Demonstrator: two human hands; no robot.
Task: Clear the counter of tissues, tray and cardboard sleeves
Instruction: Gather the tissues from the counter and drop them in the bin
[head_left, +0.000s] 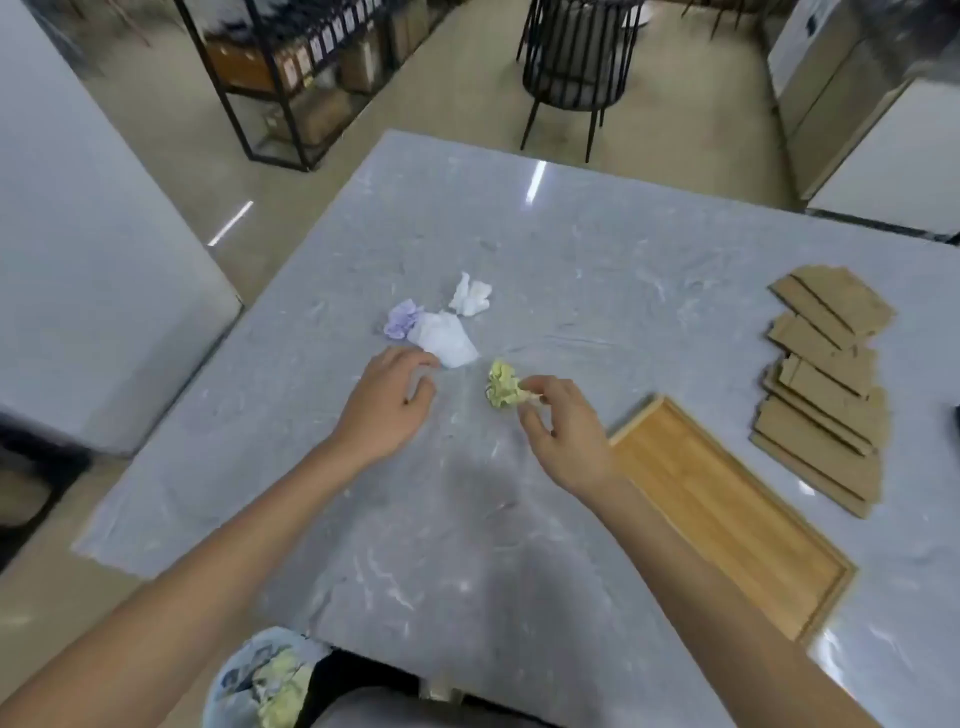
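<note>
On the grey marble counter (597, 270) lie several crumpled tissues. My right hand (563, 428) pinches a yellow-green tissue (503, 385) between thumb and fingertips. My left hand (387, 402) hovers open with its fingertips just at the near edge of a pale lavender-white tissue (445, 339). A purple tissue (401, 319) and a white tissue (470, 296) lie just beyond. An empty bamboo tray (727, 514) sits to the right of my right hand. Several flat brown cardboard sleeves (826, 384) lie fanned in a pile at the far right.
A bin (260, 680) holding crumpled tissues stands below the counter's near edge, by my left arm. Past the counter's far edge are a black wire stool (576, 67) and a black metal shelf (311, 62). A white cabinet (78, 249) stands to the left.
</note>
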